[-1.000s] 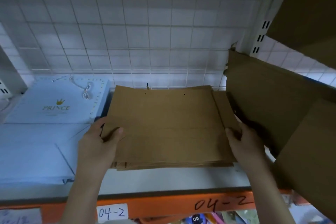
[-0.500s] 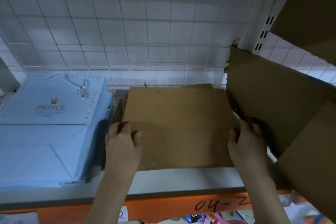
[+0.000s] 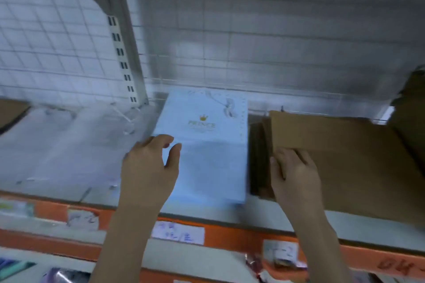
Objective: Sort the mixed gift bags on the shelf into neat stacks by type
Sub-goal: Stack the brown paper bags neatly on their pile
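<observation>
On the shelf (image 3: 69,156), bare at its left, a stack of pale blue gift bags (image 3: 207,145) printed "PRINCE" lies flat in the middle. The left hand (image 3: 149,167) rests at the stack's left edge, fingers spread and loosely curled, grasping nothing. Just right of the blue stack lies a stack of brown paper bags (image 3: 345,156). The right hand (image 3: 296,174) presses on its near left corner, fingers flat on top; whether it grips the edge is unclear.
</observation>
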{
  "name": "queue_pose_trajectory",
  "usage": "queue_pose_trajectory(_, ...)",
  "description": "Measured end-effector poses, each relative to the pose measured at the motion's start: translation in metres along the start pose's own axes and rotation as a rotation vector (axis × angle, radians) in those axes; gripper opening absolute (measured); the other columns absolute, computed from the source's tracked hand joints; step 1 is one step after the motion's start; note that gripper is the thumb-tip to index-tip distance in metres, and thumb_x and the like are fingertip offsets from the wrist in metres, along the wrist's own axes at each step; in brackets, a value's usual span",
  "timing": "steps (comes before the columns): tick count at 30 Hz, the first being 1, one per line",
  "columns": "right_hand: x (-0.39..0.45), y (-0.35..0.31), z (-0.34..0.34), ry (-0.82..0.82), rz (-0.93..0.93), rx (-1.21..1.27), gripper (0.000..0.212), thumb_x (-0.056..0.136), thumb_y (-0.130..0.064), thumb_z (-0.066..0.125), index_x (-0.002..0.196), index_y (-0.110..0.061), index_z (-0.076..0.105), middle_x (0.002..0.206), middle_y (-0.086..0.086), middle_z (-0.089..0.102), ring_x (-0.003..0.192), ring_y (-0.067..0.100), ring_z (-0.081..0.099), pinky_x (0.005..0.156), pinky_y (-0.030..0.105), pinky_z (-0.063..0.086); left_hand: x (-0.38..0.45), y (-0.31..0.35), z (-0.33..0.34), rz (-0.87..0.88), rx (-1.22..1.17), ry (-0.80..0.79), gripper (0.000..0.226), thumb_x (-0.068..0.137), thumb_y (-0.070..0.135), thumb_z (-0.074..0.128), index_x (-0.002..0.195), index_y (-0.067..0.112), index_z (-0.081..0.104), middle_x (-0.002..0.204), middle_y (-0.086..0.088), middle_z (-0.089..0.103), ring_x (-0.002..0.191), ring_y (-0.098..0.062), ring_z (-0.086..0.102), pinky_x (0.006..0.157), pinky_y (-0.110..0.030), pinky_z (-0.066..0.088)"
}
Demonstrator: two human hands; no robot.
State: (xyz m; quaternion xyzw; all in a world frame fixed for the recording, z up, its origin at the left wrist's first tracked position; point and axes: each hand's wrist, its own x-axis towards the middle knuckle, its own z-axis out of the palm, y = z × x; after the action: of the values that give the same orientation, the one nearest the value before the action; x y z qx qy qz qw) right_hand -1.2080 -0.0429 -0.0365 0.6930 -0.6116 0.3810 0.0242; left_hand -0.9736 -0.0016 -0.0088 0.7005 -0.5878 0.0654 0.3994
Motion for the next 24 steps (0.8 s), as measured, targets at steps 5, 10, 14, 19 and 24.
queue_pose_trajectory(5, -0.036, -0.150, 0.057, -0.010, -0.056, 0.204, 0.021, 0.085, -0.009, 0.057, 0.104, -0.002, 0.065, 0.102, 0.017, 0.063, 0.090, 0.034, 0.062, 0.079, 0.027, 0.041, -0.013, -0.142, -0.084, -0.128, 0.067, 0.009, 0.021, 0.088, 0.024, 0.059, 0.093, 0.006, 0.069, 0.082, -0.010, 0.069, 0.067, -0.033, 0.061, 0.062, -0.032, 0.044)
queue_pose_trajectory(10, -0.076, -0.275, 0.113, -0.163, -0.077, 0.313, 0.020, 0.088, -0.011, 0.059, 0.106, -0.006, 0.065, 0.105, 0.012, 0.062, 0.089, 0.027, 0.063, 0.074, 0.014, 0.034, -0.028, -0.261, -0.163, -0.312, 0.133, 0.027, 0.017, 0.089, 0.023, 0.056, 0.097, 0.012, 0.067, 0.088, -0.007, 0.069, 0.080, -0.031, 0.063, 0.064, -0.032, 0.043)
queue_pose_trajectory(14, -0.094, -0.351, 0.151, -0.277, -0.146, 0.350, 0.020, 0.088, -0.010, 0.058, 0.106, -0.006, 0.066, 0.105, 0.010, 0.063, 0.089, 0.023, 0.062, 0.072, 0.007, 0.029, -0.038, -0.332, -0.209, -0.395, 0.156, 0.045, 0.017, 0.088, 0.022, 0.057, 0.096, 0.011, 0.068, 0.084, -0.007, 0.071, 0.078, -0.032, 0.065, 0.065, -0.033, 0.047)
queue_pose_trajectory(19, -0.104, -0.416, 0.201, -0.392, -0.239, 0.329, 0.018, 0.089, -0.012, 0.057, 0.103, -0.007, 0.066, 0.099, 0.009, 0.063, 0.084, 0.023, 0.061, 0.067, 0.014, 0.033, -0.047, -0.397, -0.236, -0.493, 0.181, 0.104, 0.017, 0.088, 0.020, 0.058, 0.096, 0.009, 0.069, 0.083, -0.009, 0.071, 0.076, -0.029, 0.064, 0.061, -0.026, 0.039)
queue_pose_trajectory(24, -0.102, -0.472, 0.249, -0.436, -0.256, 0.368, 0.020, 0.090, -0.014, 0.055, 0.106, -0.009, 0.066, 0.101, 0.006, 0.062, 0.089, 0.022, 0.062, 0.074, 0.022, 0.042, -0.038, -0.456, -0.249, -0.558, 0.217, 0.091, 0.022, 0.090, 0.026, 0.055, 0.102, 0.012, 0.067, 0.087, -0.004, 0.072, 0.076, -0.022, 0.063, 0.060, -0.024, 0.037)
